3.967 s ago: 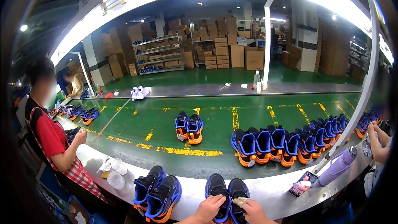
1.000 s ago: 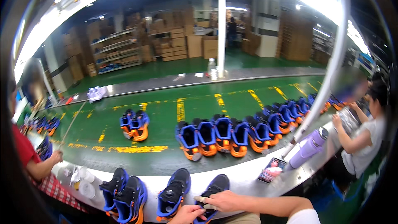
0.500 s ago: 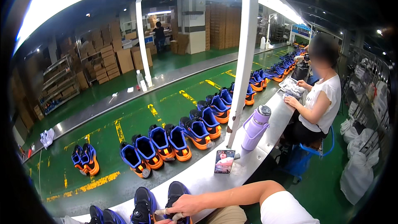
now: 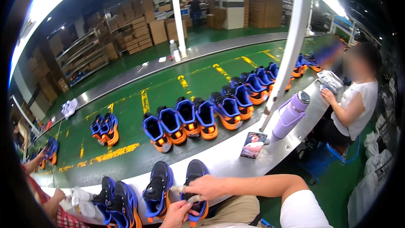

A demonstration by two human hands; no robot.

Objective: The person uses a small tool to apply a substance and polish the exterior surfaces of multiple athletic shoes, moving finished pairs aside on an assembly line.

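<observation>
Single head view, looking down and rightward, near bench edge, over conveyor.

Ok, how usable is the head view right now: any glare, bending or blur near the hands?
Head view: strong fisheye bending, the white post and conveyor belt curve toward the dark rim; overhead lights glare white at top left; the co-worker's face is blurred out; the right hand and left hand on the dark blue shoe sit low at the frame edge, evenly lit, slightly soft.
</observation>
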